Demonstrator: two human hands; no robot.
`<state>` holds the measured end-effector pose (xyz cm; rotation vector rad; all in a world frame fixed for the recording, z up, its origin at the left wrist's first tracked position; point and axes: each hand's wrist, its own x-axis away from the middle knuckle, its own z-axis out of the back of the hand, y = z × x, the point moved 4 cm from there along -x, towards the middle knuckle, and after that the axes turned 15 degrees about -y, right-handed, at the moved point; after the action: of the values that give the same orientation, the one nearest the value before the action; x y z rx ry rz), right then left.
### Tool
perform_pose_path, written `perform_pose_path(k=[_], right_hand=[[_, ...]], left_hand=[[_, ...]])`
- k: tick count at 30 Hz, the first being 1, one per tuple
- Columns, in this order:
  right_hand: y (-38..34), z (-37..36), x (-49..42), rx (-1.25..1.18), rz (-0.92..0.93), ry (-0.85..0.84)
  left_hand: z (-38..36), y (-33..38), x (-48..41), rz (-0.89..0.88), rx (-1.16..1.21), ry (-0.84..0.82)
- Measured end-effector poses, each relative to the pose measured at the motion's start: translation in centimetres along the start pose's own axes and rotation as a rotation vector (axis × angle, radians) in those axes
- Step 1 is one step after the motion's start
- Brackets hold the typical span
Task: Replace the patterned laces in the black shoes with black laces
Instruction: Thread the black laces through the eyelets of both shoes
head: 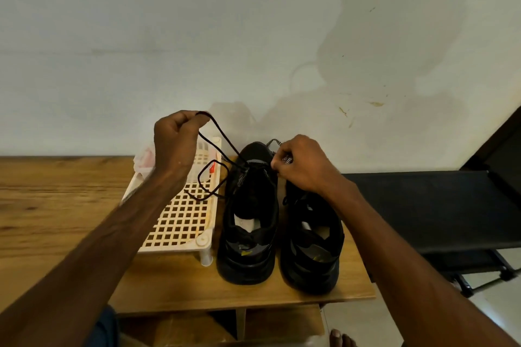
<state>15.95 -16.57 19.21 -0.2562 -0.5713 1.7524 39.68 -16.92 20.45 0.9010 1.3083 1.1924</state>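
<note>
Over lattice tray [180, 220] with pinkish plastic [144, 159], black lace [225, 140]

We see a table [50, 200] of smooth wood, a rack [174, 246] of slightly glossy cream plastic, black shoes [248, 265] of matt cloth, a black lace [225, 137] and a patterned lace [275, 141] of woven cord.

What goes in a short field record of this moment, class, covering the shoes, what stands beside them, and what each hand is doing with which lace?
Shoes: black shoes side by side on the wooden table, heels toward the camera
Beside them: cream lattice rack
Left hand: raised, pinches the black lace, which runs down to the shoe next to the rack
Right hand: grips the patterned lace near the shoes' toes
</note>
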Motion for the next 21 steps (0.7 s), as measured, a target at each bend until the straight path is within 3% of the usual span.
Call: perform_pose_path(k=[3, 8, 10, 12, 14, 16, 18, 21], right_hand=[[-0.2, 1.7, 1.0, -0.278, 0.055, 0.140], [-0.8, 4.7, 2.9, -1.351, 0.289, 0.231], [-0.1, 4.8, 3.0, -1.486, 0.266, 0.236], [0.6, 4.6, 2.6, -1.176, 0.180, 0.243], [0.4, 3.7, 2.1, -0.499, 0.123, 0.204], [0.1, 1.3, 1.4, 0.058, 0.041, 0.027], [0.0, -0.6, 0.9, 0.259, -0.041, -0.108], [0.0, -1.1, 0.4, 0.271, -0.052, -0.106]], left_hand=[[-0.6, -0.5, 0.2, 0.000, -0.118, -0.063], [-1.1, -2.4, 0.3, 0.067, -0.672, -0.194], [-1.1, -2.9, 0.0, 0.114, -0.704, -0.239], [-1.0, -2.6, -0.3, 0.055, -0.657, -0.251], [-1.3, -1.8, -0.2, -0.017, -0.548, -0.273], [-1.9, -1.3, 0.0, -0.061, -0.442, -0.303], [-2.8, -1.1, 0.3, -0.088, -0.393, -0.338], [-3.8, -1.1, 0.6, -0.113, -0.357, -0.362]])
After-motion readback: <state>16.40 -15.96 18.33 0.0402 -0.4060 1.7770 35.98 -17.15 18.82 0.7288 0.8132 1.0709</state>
